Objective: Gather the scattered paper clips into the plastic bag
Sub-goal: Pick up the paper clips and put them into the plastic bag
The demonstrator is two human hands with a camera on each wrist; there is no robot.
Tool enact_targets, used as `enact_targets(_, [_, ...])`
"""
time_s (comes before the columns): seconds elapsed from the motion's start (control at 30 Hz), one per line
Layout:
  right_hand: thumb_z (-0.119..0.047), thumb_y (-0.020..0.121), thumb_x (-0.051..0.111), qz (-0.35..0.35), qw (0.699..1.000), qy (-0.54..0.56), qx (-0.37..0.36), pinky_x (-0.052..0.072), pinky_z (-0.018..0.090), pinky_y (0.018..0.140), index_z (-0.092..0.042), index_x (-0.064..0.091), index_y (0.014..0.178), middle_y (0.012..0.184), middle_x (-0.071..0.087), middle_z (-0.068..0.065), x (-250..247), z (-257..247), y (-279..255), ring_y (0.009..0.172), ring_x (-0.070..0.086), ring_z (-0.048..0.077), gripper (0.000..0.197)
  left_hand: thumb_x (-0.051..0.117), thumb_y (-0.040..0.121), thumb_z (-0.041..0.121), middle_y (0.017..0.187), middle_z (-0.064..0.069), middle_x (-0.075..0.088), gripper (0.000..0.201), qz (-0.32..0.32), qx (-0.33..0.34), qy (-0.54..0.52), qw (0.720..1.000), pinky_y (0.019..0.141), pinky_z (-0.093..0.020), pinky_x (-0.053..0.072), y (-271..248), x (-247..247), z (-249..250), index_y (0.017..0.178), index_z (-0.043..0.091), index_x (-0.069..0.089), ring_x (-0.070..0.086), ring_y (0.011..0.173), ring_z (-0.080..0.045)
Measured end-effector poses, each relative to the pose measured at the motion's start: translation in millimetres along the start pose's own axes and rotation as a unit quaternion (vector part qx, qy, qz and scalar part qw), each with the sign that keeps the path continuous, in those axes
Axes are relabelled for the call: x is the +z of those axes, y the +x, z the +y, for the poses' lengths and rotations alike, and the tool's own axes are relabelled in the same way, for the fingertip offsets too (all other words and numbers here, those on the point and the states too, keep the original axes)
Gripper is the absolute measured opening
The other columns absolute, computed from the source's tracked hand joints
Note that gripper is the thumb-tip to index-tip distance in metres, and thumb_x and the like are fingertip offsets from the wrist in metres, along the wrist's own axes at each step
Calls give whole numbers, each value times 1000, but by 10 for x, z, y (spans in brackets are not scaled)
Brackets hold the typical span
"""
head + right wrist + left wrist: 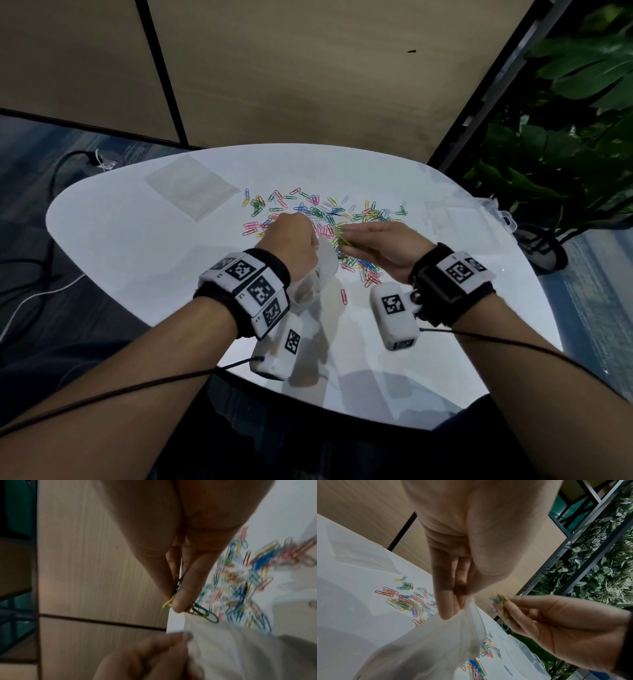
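A: Paper clips (329,219), where are they in the head view?
B: Scattered in many colours on the white table (137,240), beyond both hands. The left hand (291,240) pinches the plastic bag (318,274); the right hand (380,243) grips a small bunch of clips.

A: Left wrist view?
B: Fingers (447,599) pinch the bag's rim, the bag hanging below.

A: Right wrist view?
B: Thumb and fingers (181,599) clamp yellow and green clips (202,612) just beside the bag's edge.
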State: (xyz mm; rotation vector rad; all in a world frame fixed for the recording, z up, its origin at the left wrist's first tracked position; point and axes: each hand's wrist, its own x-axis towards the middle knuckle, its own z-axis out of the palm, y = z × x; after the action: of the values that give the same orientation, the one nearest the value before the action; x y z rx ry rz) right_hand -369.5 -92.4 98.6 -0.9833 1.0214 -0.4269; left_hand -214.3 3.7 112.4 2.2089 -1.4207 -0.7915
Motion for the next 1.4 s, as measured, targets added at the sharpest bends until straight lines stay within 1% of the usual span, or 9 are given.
enact_targets(0.2, [6, 82, 68, 51, 985, -164, -21, 61, 30, 76, -5, 71, 81, 83, 71, 15, 417, 320, 14, 71, 70, 23, 11, 62, 87, 5, 74, -12, 70, 13, 3, 6, 5, 1000, 77, -39, 61, -32, -17, 29, 86, 6, 75, 72, 75, -30])
enact_targets(0.37, [-3, 82, 63, 87, 855, -490, -146, 53, 25, 72, -8, 76, 95, 72, 65, 4, 536, 339, 38, 69, 62, 19, 19, 61, 87, 3, 68, -7, 67, 19, -5, 10, 14, 1000, 77, -36, 61, -11, -33, 12, 89, 10, 79, 71, 72, -26])
enact_targets(0.57, [1, 88, 52, 36, 799, -581, -151, 50, 27, 93, -11, 76, 104, 99, 74, 8, 579, 322, 74, 89, 63, 21, 31, 59, 88, 3, 80, -9, 72, 21, 1, 2, 6, 1000, 80, -38, 61, -9, -53, -59, 92, 11, 77, 72, 76, -27])
enact_targets(0.67, [4, 86, 48, -30, 808, -568, -152, 53, 30, 89, -15, 73, 111, 107, 73, 5, 544, 273, 18, 96, 68, 21, 40, 58, 88, 4, 86, -11, 74, 21, 6, 2, -4, 1000, 81, -38, 61, -1, -61, -71, 90, 12, 77, 73, 78, -28])
enact_targets(0.83, [0, 90, 58, 11, 933, -333, -135, 62, 41, 73, -15, 74, 89, 93, 74, 10, 5, 74, 31, 83, 72, 24, 22, 57, 91, 3, 88, -10, 73, 20, 16, -5, -20, 1000, 84, -38, 60, 15, -46, -107, 96, 11, 75, 69, 76, -26])
enact_targets(0.9, [-9, 86, 68, 93, 886, -446, -88, 61, 41, 75, -20, 71, 99, 104, 72, 8, -416, 117, 112, 85, 72, 23, 18, 57, 92, 2, 87, -8, 72, 20, 13, -9, -23, 1000, 85, -38, 60, 21, -49, -127, 96, 10, 74, 64, 71, -22])
enact_targets(1.0, [-21, 74, 81, 163, 736, -645, 125, 54, 39, 93, -17, 53, 130, 131, 52, 14, -1067, 395, 193, 111, 62, 30, 63, 58, 92, 2, 88, -7, 71, 19, 14, -13, -24, 1000, 84, -37, 60, 33, -67, -133, 95, 11, 74, 64, 72, -22])
enact_targets(1.07, [-25, 65, 86, 180, 705, -657, 197, 52, 41, 94, -15, 46, 133, 133, 45, 15, -1330, 614, 190, 113, 59, 34, 80, 58, 91, 3, 90, -8, 71, 18, 11, -15, -24, 1000, 84, -38, 60, 29, -73, -126, 94, 12, 74, 66, 75, -23])
enact_targets(1.4, [-26, 65, 87, 179, 822, -539, 39, 50, 26, 84, -18, 56, 118, 113, 62, 6, -830, 804, 561, 101, 61, 22, 62, 57, 92, 3, 97, -10, 72, 19, 5, -12, -14, 1000, 83, -35, 59, -4, -95, -129, 97, 11, 74, 66, 78, -25])
